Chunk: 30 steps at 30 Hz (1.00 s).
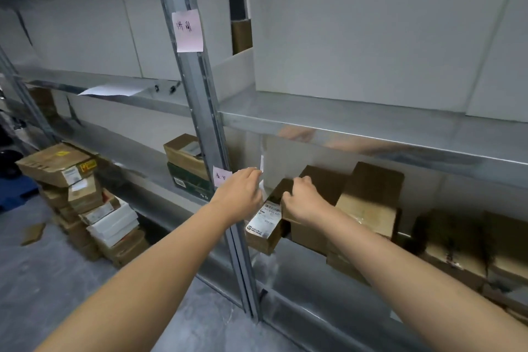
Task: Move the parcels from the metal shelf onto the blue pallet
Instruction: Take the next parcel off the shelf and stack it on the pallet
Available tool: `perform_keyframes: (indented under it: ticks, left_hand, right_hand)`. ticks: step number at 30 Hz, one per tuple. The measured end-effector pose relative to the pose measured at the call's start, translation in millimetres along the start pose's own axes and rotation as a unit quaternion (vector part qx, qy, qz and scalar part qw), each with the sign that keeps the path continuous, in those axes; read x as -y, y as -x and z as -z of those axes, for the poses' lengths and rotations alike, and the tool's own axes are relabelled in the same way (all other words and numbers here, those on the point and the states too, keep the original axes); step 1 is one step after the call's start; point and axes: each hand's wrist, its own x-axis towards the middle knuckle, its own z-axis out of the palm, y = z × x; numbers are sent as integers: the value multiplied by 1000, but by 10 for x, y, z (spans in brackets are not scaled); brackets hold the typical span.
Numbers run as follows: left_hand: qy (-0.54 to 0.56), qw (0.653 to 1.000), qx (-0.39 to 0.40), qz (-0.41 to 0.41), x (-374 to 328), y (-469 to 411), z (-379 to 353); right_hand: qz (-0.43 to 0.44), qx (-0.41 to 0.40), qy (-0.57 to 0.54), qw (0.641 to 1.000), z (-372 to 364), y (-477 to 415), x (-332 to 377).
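**First inspector:** Where do we find the parcel being handled?

**Second inspector:** We record a small parcel (264, 221), white label towards us, on a lower level of the metal shelf (371, 130). It sits just right of the upright (200, 100), with its near end at the front lip. A larger box (368, 203) stands just beside it on the right.

**First inspector:** And the hands?

**Second inspector:** The right hand (303, 200) lies on the parcel's top, fingers curled over its far edge. We judge that a grip. The left hand (240, 191) is at the parcel's upper left edge with fingers bent. Its fingertips are blurred, so we cannot tell whether it has hold.

**First inspector:** What does the coming move turn on?

**Second inspector:** The long axis appears to run near to far, into the shelf. We judge the parcel must come straight towards us, clear of the upright. The blue pallet (13, 194) lies well off to the left, on the left hand's side, near a stack of parcels (71, 180).
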Motion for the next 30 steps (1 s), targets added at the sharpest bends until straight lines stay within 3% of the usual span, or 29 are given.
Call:
perform_keyframes:
  ticks: [5,14,17,21,27,30]
  left_hand:
    - [44,998,35,-15,309,-465,-270]
    - [173,973,152,3,70,-1008,-1045]
    - [281,942,172,59,-43,-1117,-1239]
    - [435,877,146,141,-117,-1166,-1427]
    - [533,799,175,218,-23,-1100,-1536]
    - [549,787,152,238,8,-1050,-1494]
  right_hand:
    - [-128,-19,26,991,-118,-368,-231]
    - [-251,-12,106,962,-300,-684,-499]
    - [-280,-25,102,954,-313,-749,-551]
    - [-278,-26,56,958,-389,-797,-590]
    - [-313,-82,-73,944,-449,-827,-598]
    - [-303,-116,-89,942,-426,-807,-515]
